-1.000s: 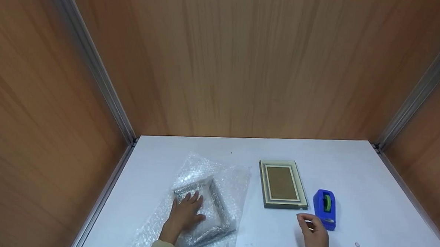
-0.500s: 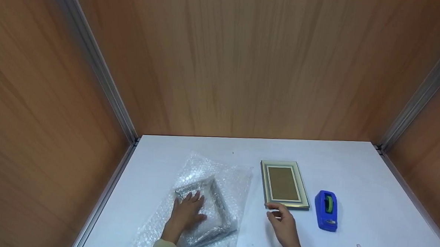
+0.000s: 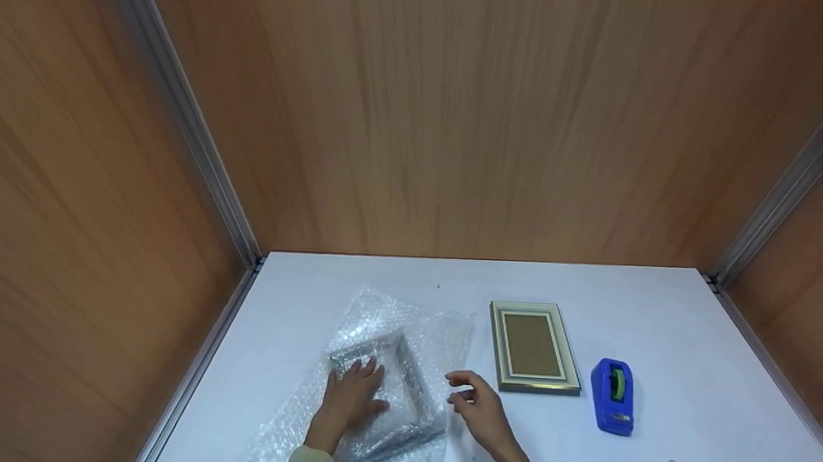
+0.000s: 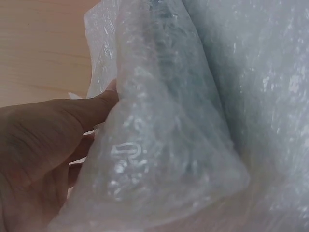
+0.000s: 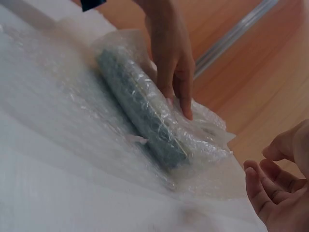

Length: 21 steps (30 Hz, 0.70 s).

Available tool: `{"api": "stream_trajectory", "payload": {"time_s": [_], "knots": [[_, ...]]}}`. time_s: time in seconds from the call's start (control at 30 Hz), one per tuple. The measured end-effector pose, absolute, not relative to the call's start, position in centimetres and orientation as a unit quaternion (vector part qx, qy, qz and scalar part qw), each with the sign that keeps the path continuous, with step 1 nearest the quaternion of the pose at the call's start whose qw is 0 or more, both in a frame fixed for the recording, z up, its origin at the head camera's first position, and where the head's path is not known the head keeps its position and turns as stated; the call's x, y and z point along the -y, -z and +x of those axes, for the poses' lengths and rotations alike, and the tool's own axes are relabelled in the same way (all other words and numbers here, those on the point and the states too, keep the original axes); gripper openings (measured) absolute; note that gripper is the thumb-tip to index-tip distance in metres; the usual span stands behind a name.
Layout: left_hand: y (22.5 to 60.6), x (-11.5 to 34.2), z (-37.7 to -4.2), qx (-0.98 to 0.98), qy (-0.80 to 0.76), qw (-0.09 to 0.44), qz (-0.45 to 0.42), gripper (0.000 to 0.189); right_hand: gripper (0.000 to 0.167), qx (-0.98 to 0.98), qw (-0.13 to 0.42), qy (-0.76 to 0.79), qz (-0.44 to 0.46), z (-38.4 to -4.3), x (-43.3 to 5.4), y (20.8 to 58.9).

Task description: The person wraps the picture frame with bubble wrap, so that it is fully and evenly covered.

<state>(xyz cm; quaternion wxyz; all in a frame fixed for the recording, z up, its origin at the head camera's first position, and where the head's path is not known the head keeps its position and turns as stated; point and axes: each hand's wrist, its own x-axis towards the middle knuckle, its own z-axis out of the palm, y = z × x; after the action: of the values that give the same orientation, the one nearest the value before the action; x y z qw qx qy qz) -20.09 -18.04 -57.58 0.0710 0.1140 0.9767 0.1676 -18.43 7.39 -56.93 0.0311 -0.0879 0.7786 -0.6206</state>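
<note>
A picture frame (image 3: 415, 387) lies loosely wrapped in bubble wrap (image 3: 366, 312) at the left of the table; the clear sheet spreads out around it. My left hand (image 3: 350, 402) rests on top of this bundle with fingers spread, pressing the wrap down. Close up in the left wrist view, the thumb (image 4: 104, 104) lies against the folded bubble wrap. Beside the bundle's right edge, my right hand (image 3: 481, 411) hovers with thumb and fingers bent toward each other. A small gap shows between its fingertips (image 5: 251, 168); I cannot tell whether something thin and clear is there.
A second picture frame (image 3: 497, 346), cream-edged with a brown centre, lies to the right of the bubble wrap. Farther right stands a blue tape dispenser (image 3: 612, 406) with a green core. Wooden panels (image 3: 458, 122) enclose the white table (image 3: 684, 354).
My right hand has moved left from beside the tape dispenser, past the bare frame's lower edge, to the bubble wrap's right side. My left hand stays on the bundle.
</note>
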Motion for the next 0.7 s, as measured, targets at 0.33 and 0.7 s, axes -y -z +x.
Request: {"api": "stream_trajectory", "payload": {"time_s": [0.33, 0.7], "knots": [[57.4, 17.9, -20.1, -0.978, -0.170, 0.065, 0.105, 0.067, 0.036, -0.775, 0.099, 0.604, -0.157, -19.2, -3.5, 57.0], [57.6, 18.0, -20.1, -0.984, -0.131, 0.043, 0.114, 0.068, 0.048, -0.786, 0.149, 0.574, -0.175, -19.3, -0.8, 58.4]]}}
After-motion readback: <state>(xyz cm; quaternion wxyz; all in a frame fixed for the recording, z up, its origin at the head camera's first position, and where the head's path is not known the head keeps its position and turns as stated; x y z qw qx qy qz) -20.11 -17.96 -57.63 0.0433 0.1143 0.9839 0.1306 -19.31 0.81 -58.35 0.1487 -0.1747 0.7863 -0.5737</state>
